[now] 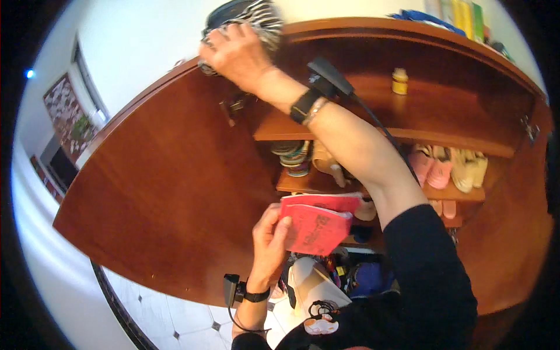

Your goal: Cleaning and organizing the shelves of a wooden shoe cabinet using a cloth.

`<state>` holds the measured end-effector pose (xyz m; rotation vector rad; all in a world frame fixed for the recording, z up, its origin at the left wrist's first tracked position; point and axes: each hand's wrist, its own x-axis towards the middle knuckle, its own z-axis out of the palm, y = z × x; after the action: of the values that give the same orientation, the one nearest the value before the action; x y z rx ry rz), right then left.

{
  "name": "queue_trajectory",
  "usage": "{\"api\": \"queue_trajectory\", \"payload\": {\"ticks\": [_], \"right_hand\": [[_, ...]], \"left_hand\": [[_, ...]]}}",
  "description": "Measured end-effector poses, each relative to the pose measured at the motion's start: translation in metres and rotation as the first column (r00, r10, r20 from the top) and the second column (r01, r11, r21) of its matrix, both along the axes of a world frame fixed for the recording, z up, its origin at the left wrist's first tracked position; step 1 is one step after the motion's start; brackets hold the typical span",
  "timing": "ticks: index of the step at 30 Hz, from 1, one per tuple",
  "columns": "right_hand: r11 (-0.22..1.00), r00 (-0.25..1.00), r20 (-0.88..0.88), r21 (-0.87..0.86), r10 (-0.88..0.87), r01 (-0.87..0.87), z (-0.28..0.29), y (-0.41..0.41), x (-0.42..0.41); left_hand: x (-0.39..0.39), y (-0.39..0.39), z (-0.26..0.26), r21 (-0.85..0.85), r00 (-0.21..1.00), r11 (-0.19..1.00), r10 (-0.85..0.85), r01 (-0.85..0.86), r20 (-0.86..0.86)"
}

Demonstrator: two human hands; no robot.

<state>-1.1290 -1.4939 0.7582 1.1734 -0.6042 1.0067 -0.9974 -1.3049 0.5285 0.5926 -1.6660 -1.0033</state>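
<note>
My left hand pinches red paper booklets by their left edge, with the thumb on the front cover. At least two are overlapped, and the front one bears dark writing. Crossing above it, my right arm reaches to the upper left. There my right hand has its fingers curled over a black item with zebra-striped fabric, on the top of the wooden cabinet. Whether that item is a bag or a hat I cannot tell. My palm hides its lower part.
Both cabinet doors stand open, the left door beside my left hand. A yellow bottle stands on the upper shelf. Below are stacked round items, pink shoes and cream shoes. A blue cloth lies on top.
</note>
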Motion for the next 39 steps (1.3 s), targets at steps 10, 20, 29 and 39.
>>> {"api": "queue_trajectory", "payload": {"ticks": [10,20,29,39], "right_hand": [[0.958,0.95,-0.121,-0.017,-0.287,0.287,0.001,0.127,-0.141],[0.821,0.814,0.138,0.195,-0.564,0.536,-0.014,0.338,-0.335],[0.851,0.668,0.557,0.154,-0.494,0.501,-0.068,0.386,-0.42],[0.84,0.829,0.3,0.437,-0.472,0.32,-0.09,0.329,-0.386]], "left_hand": [[-0.044,0.006,-0.003,0.033,0.986,0.986,-0.162,0.164,-0.045],[-0.111,0.016,0.004,-0.049,0.95,0.949,-0.308,0.311,0.049],[-0.141,0.028,-0.011,-0.047,0.933,0.939,-0.331,0.341,0.142],[-0.139,0.013,-0.008,-0.072,0.883,0.925,-0.33,0.373,0.333]]}}
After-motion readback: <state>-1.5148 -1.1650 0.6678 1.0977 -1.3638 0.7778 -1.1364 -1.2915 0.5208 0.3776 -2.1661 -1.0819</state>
